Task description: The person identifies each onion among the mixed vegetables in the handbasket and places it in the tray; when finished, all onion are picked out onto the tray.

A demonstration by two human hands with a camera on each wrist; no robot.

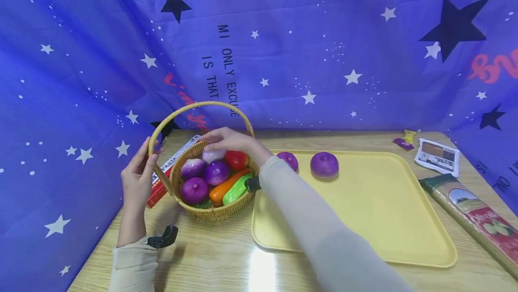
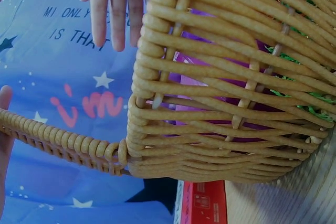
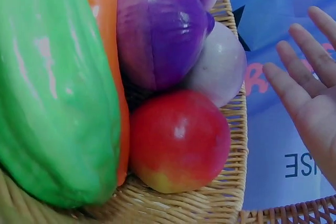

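Two bare hands work at one wicker basket (image 1: 210,211), which stands on the wooden table (image 1: 210,256) and serves as the landmark for all entries below.

Left hand (image 1: 137,179): at the basket's left side, fingers straight and relaxed, lying against the lower end of the arched handle (image 1: 202,105); nothing grasped.

Yellow tray (image 1: 364,220): immediately right of the basket, its edge just beside the basket wall.

Basket contents, near to far: purple onion (image 1: 194,190), orange carrot (image 1: 226,186) and green vegetable (image 1: 236,189) lying side by side, a second purple onion (image 1: 216,172), a pale-topped onion (image 1: 193,167), red tomato (image 1: 236,159), pale onion (image 1: 213,154) at the far rim.

Right hand (image 1: 226,140): over the basket's far rim, fingers spread and loosely extended, resting on the pale onion; not closed round it.

Red pasta box (image 1: 174,166): behind and left of the basket, partly hidden.

Two further purple onions (image 1: 324,164), (image 1: 288,160): on the tray's far end, right of the basket.

Packets (image 1: 439,156): well right of the basket, beyond the tray.
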